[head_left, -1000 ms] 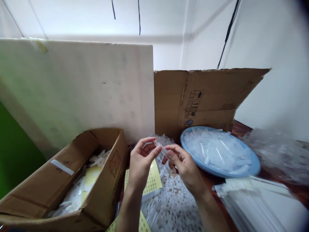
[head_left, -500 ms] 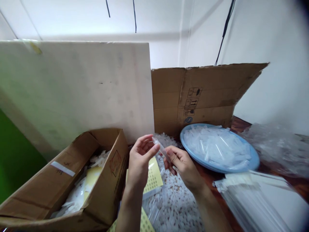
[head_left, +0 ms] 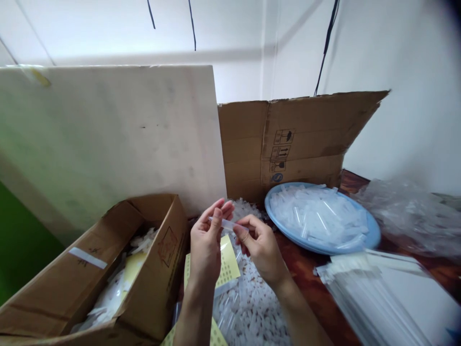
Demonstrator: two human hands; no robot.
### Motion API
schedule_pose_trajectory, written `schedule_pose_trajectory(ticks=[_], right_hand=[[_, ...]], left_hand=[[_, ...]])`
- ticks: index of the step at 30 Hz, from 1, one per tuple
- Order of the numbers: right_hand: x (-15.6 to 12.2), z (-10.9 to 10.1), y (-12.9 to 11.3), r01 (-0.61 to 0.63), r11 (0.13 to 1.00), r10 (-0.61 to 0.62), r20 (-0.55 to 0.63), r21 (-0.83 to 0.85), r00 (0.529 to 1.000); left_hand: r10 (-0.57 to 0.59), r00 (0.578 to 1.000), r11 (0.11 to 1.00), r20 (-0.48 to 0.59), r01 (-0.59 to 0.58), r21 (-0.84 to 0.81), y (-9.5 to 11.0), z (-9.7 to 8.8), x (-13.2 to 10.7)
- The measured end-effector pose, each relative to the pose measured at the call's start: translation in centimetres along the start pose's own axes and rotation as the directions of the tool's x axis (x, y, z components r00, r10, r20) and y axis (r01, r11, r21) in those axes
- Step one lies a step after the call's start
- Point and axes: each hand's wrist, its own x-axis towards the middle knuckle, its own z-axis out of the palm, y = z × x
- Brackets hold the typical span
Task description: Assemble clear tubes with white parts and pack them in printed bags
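A small translucent plastic tube (head_left: 227, 224) lies nearly level between my two hands. My left hand (head_left: 206, 242) has its thumb pressed on the tube's left end, with the fingers stretched behind it. At the other end, my right hand (head_left: 262, 246) pinches the tube between thumb and fingers. Beneath the hands is a yellow sheet of round stickers (head_left: 229, 264). A heap of small white plastic pieces (head_left: 261, 300) spreads below and to the right of that sheet.
On the left stands an open cardboard box (head_left: 158, 283) with white pieces and yellow paper inside. A blue basin (head_left: 374, 235) full of clear tubes sits at right, near crumpled plastic bags (head_left: 414, 211) and stacked clear sleeves (head_left: 363, 293). A cardboard sheet (head_left: 245, 144) and white board (head_left: 162, 129) stand behind.
The tube has turned from a slant to nearly level. My left thumb has moved onto its end, and my right hand has shifted slightly left and up. The view has shifted slightly.
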Motion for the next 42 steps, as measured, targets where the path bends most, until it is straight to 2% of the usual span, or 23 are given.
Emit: schedule_pose_trajectory(ticks=[2,4,6,7,9,12,15,18,21,23,25,28,32,34,35,36,38,39,40,41,42], right_hand=[[0.0,0.1,0.3,-0.148,0.984,0.141,0.068,0.096,0.988],[0.1,0.2,0.6,-0.312,0.929,0.284,0.160,0.197,0.945],[0.3,0.2,0.8,-0.359,0.898,0.318,0.189,0.256,0.929],[0.3,0.2,0.8,-0.315,0.916,0.282,0.161,0.248,0.946],[0.3,0.2,0.7,-0.140,0.981,0.133,0.054,0.136,0.990],[0.2,0.1,0.5,0.065,0.989,-0.069,-0.025,-0.130,0.997],[0.0,0.3,0.4,0.112,0.954,-0.106,0.036,-0.278,0.994],[-0.3,0.6,0.4,0.150,0.927,-0.095,0.171,-0.344,0.981],[-0.6,0.9,0.6,0.152,0.940,-0.068,0.270,-0.306,0.960],[-0.7,0.9,0.7,0.056,0.981,0.004,0.308,-0.187,0.951],[-0.7,0.8,1.0,-0.137,0.991,0.128,0.367,0.000,0.921],[-0.7,0.6,1.3,-0.419,0.880,0.265,0.499,0.225,0.825],[-0.9,0.6,1.1,-0.585,0.761,0.302,0.644,0.281,0.703],[-0.9,0.7,0.8,-0.607,0.755,0.320,0.668,0.249,0.672],[-0.8,0.6,0.6,-0.587,0.780,0.334,0.648,0.217,0.685],[-0.7,0.3,0.4,-0.535,0.827,0.347,0.592,0.172,0.727],[-0.2,-0.8,0.2,-0.339,0.941,0.321,0.350,-0.010,0.880],[0.1,-1.8,0.2,-0.221,0.960,0.251,0.183,-0.169,0.950],[0.5,-3.1,0.3,-0.129,0.917,0.135,-0.013,-0.377,0.991],[0.8,-4.5,0.4,-0.107,0.794,0.015,-0.156,-0.599,0.988],[1.1,-6.0,0.7,-0.130,0.607,-0.082,-0.225,-0.784,0.971]], left_hand=[[0.010,0.998,1.000,0.056,-0.011,0.017,0.2,0.2,-0.2],[0.002,0.995,1.000,0.100,-0.005,0.025,0.4,0.4,-0.3],[0.000,0.993,1.000,0.117,0.001,-0.005,0.6,0.5,-0.4],[0.013,0.994,0.999,0.110,-0.009,-0.032,0.6,0.5,-0.3],[0.053,0.998,0.993,0.045,-0.048,-0.112,0.7,0.5,-0.1],[0.041,0.994,0.949,-0.096,-0.069,-0.306,0.9,0.1,0.4],[-0.051,0.992,0.895,-0.116,-0.007,-0.446,1.6,-0.6,0.7],[-0.094,0.991,0.897,-0.093,0.043,-0.441,2.5,-1.4,0.7],[-0.116,0.993,0.911,-0.032,0.094,-0.401,3.4,-1.8,0.5],[-0.128,0.991,0.914,0.030,0.130,-0.383,3.7,-1.9,0.3],[-0.122,0.990,0.916,0.077,0.142,-0.376,3.9,-1.7,0.1],[-0.092,0.986,0.927,0.140,0.136,-0.349,4.1,-1.3,-0.4],[-0.052,0.961,0.948,0.270,0.132,-0.290,4.5,-1.2,-1.1],[-0.017,0.951,0.955,0.310,0.108,-0.277,4.7,-1.4,-1.4],[0.005,0.949,0.957,0.314,0.087,-0.278,4.7,-1.5,-1.4],[0.025,0.950,0.959,0.311,0.065,-0.277,4.7,-1.5,-1.4],[0.030,0.950,0.974,0.310,0.042,-0.223,4.6,-1.4,-1.3],[0.003,0.946,0.987,0.326,0.050,-0.152,4.4,-1.4,-1.2],[-0.043,0.934,0.997,0.354,0.064,-0.048,4.2,-1.3,-1.0],[-0.097,0.918,0.994,0.385,0.071,0.081,3.9,-1.3,-0.9],[-0.153,0.897,0.973,0.414,0.063,0.222,3.6,-1.3,-0.8]])
